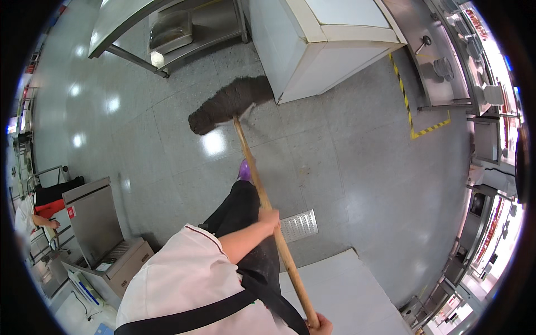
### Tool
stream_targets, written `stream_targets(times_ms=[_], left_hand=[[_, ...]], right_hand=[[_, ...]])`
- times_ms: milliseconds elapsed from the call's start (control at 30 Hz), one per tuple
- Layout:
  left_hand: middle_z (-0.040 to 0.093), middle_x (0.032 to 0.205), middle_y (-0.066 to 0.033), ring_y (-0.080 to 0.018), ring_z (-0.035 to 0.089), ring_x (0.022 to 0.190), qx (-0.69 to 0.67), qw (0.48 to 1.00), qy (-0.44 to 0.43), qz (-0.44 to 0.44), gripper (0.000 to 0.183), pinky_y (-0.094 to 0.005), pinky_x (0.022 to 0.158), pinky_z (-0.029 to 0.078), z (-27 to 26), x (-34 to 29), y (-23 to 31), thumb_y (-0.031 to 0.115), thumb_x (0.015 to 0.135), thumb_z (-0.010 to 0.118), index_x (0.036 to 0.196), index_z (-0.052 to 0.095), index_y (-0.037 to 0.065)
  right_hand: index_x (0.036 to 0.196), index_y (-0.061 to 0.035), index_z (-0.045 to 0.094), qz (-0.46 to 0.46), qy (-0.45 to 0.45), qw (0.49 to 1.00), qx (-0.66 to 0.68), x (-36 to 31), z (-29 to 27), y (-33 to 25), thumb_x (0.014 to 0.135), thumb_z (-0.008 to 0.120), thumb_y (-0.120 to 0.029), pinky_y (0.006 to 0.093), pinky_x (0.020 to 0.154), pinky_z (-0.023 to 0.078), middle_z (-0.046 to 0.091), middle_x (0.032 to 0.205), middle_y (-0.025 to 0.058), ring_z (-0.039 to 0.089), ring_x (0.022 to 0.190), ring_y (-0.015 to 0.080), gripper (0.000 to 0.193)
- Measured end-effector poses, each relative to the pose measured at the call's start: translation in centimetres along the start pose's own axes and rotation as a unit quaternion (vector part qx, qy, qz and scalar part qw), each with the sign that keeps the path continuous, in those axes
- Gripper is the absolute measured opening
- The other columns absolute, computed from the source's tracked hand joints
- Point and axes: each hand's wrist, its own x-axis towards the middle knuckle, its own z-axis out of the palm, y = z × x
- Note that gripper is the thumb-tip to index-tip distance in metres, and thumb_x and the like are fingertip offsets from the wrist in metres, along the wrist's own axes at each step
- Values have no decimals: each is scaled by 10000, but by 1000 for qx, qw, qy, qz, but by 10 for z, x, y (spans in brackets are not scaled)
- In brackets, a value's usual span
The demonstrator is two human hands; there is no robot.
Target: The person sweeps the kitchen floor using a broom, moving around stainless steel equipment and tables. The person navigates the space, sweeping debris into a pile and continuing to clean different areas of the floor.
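Grey speckled floor tiles (363, 167) gleam with bright reflections of overhead lights, and a small metal drain grate (298, 225) is set into them. A white cabinet (318, 44) stands at the top beside a steel shelf unit (178, 39), with yellow-black hazard tape (410, 120) marking the floor near steel counters (441, 61) on the right. A grey metal appliance (97, 223) stands at the left.

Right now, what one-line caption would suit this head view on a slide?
Both hands, left and right, grip a wooden mop handle, its dark mop head on the grey tiled floor.

One mop (231, 103), two hands (269, 216), one floor drain grate (298, 225), perhaps one purple shoe (244, 170)
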Motion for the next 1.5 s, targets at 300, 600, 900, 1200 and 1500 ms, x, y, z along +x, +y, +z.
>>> stream_targets(times_ms=[300, 600, 900, 1200, 1500], left_hand=[[574, 576, -138, -258, 591, 482, 169, 969, 0, 182, 193, -430, 423, 453, -66, 212, 239, 108, 808, 566, 641, 566, 12], [604, 602, -149, -270, 604, 467, 85, 981, 127, 124, 140, -405, 414, 464, -58, 123, 186, 88, 808, 579, 764, 581, -44], [481, 596, -140, -258, 494, 430, -72, 997, 11, -22, 65, -366, 389, 419, 79, -56, -64, -15, 765, 510, 810, 469, -37], [442, 638, -70, -248, 474, 569, -96, 963, -212, -138, 134, -401, 526, 421, 173, -125, -145, 103, 794, 462, 664, 428, 93], [567, 765, -37, -199, 568, 753, 47, 965, -257, 17, 174, -386, 700, 496, 213, -79, -96, 275, 810, 538, 769, 512, 108]], right_hand=[[1172, -85, 579, -200, -85, 975, -43, 145, 84, -183, 769, 624, 9, 364, 744, 518, 687, 851, 171, 689, 861, 274, 416], [1279, -120, 526, -188, -169, 966, 50, 127, 73, -110, 732, 577, 52, 353, 772, 518, 687, 893, 143, 687, 864, 264, 575], [1253, -43, 553, -170, -63, 982, -54, 47, -127, 129, 632, 563, 173, 294, 763, 515, 702, 949, 95, 673, 883, 185, 657], [875, 16, 582, -395, 156, 813, 399, 36, -250, 185, 766, 655, 97, 402, 965, 463, 674, 860, 110, 635, 1041, 271, 155], [773, -80, 433, -494, -52, 685, 533, 116, -295, 112, 872, 480, 107, 461, 1035, 396, 677, 950, 129, 490, 1248, 338, 216]])
